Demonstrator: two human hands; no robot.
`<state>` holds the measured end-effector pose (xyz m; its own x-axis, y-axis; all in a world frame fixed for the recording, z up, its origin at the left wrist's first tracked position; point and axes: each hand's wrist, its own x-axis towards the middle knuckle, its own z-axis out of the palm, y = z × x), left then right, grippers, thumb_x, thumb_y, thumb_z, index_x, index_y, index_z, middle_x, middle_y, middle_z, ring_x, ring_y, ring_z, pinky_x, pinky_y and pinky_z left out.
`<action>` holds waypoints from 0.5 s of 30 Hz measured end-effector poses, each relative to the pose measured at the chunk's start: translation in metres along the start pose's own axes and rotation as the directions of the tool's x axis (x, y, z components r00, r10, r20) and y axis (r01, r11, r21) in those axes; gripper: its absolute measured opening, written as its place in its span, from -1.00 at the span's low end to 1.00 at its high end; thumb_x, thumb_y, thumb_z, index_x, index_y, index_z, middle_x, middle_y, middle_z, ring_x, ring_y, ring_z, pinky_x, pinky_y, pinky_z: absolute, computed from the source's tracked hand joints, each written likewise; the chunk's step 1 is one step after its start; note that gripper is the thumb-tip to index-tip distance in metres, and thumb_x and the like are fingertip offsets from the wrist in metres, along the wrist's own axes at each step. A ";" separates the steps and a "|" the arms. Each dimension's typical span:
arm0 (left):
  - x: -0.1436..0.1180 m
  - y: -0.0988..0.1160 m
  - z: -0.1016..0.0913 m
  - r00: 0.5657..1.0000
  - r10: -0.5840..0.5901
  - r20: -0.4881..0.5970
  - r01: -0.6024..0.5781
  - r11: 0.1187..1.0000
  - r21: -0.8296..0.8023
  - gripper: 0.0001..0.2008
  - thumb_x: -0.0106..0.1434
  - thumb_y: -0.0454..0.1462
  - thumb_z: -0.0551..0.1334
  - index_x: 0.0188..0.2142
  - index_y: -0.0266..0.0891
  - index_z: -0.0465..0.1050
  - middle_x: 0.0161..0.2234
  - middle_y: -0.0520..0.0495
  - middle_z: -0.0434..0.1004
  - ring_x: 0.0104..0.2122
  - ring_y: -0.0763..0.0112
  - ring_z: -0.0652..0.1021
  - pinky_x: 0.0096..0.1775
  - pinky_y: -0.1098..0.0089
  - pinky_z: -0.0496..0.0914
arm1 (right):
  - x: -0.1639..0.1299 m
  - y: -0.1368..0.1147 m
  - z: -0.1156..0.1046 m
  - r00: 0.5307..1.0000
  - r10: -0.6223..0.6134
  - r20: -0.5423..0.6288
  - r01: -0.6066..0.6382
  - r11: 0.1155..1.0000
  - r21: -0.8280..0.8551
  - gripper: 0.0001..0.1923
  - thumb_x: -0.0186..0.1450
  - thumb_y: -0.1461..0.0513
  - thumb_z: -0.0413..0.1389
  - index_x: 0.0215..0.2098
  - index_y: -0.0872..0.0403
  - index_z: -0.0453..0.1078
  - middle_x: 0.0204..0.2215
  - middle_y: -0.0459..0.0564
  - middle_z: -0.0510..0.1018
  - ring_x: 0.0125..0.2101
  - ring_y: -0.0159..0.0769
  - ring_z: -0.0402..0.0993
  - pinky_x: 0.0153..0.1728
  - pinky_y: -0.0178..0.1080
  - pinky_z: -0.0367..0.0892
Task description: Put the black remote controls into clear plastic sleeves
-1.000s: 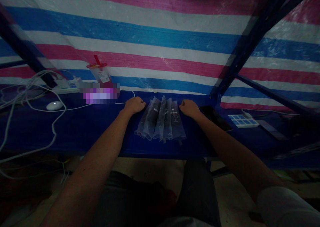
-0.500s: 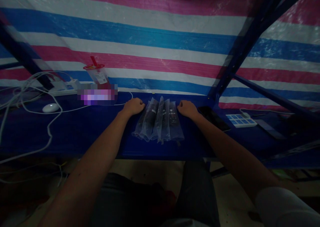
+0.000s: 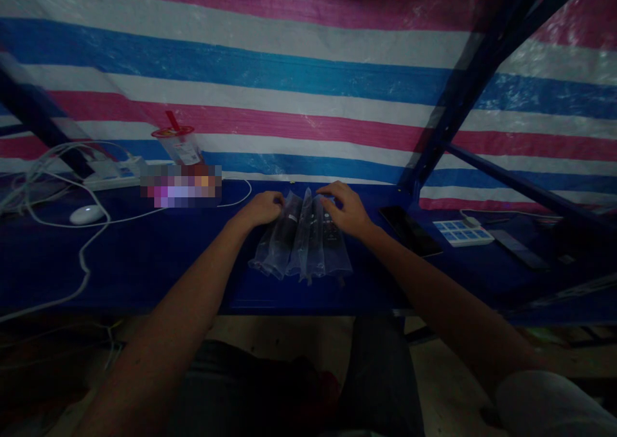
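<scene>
Several dark remote controls in clear plastic bags (image 3: 301,241) lie side by side in a row on the blue table (image 3: 159,257). At the row's upper left, my left hand (image 3: 265,209) is closed, its curled fingertips against the leftmost bag's edge. Whether they pinch any plastic is hidden. My right hand (image 3: 344,211) reaches over the top of the rightmost bagged remote control (image 3: 332,231). Its thumb and fingers are apart and bent, with the fingertips at the bags' upper ends.
A tablet-like dark device (image 3: 409,230), a white block with blue squares (image 3: 463,232) and a phone-like slab (image 3: 518,249) lie rightward. To the left are a red-lidded cup (image 3: 180,144), a power strip (image 3: 113,173), white cables and a white mouse (image 3: 87,214). Striped sheeting (image 3: 308,90) hangs behind.
My right hand has moved left from beside the bags to over their upper right end, and its fingers have opened. My left hand has come closer to the leftmost bag.
</scene>
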<state>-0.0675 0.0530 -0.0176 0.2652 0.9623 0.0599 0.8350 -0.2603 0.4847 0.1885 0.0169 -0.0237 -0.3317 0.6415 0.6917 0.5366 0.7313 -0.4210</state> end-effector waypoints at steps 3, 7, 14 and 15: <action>-0.004 -0.001 -0.003 0.995 0.030 0.093 -0.021 0.995 -0.095 -0.70 0.08 -0.24 0.20 -0.18 -0.21 0.54 -0.36 -0.08 0.62 -0.35 0.25 0.58 -0.31 0.35 0.40 | -0.005 -0.019 0.008 0.966 -0.191 0.173 0.188 0.982 0.033 -0.68 0.45 0.12 0.03 0.08 -0.01 0.49 0.13 0.09 0.51 0.18 -0.08 0.34 0.21 0.10 0.21; -0.006 0.000 -0.003 0.988 0.072 0.135 -0.053 0.989 -0.138 -0.61 0.08 -0.15 0.25 -0.10 -0.24 0.51 -0.27 -0.10 0.63 -0.29 0.26 0.58 -0.26 0.35 0.43 | -0.011 -0.038 0.019 0.882 -0.309 0.355 0.304 0.950 0.072 -0.59 0.48 0.07 0.02 0.21 0.02 0.39 0.27 0.11 0.39 0.32 -0.06 0.16 0.29 0.15 0.10; -0.010 0.010 0.001 0.996 -0.039 0.083 0.037 0.999 0.025 -0.50 0.04 -0.11 0.35 -0.03 -0.26 0.45 -0.20 -0.18 0.64 -0.24 0.20 0.62 -0.24 0.35 0.43 | -0.013 -0.042 0.025 0.851 -0.297 0.432 0.306 0.951 0.051 -0.63 0.47 0.02 0.03 0.02 0.09 0.49 0.19 0.16 0.42 0.27 -0.05 0.21 0.25 0.10 0.14; -0.010 0.012 0.001 0.996 -0.046 0.077 0.043 0.998 0.043 -0.47 0.04 -0.09 0.36 -0.02 -0.27 0.44 -0.19 -0.20 0.64 -0.24 0.18 0.62 -0.24 0.34 0.43 | -0.012 -0.042 0.025 0.849 -0.294 0.438 0.306 0.951 0.045 -0.65 0.48 0.03 0.02 -0.03 0.08 0.50 0.16 0.14 0.44 0.24 -0.06 0.24 0.23 0.08 0.15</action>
<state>-0.0598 0.0398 -0.0134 0.2632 0.9643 -0.0301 0.8654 -0.2221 0.4492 0.1505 -0.0159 -0.0287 -0.7797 0.4310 0.4543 0.3735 0.9024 -0.2150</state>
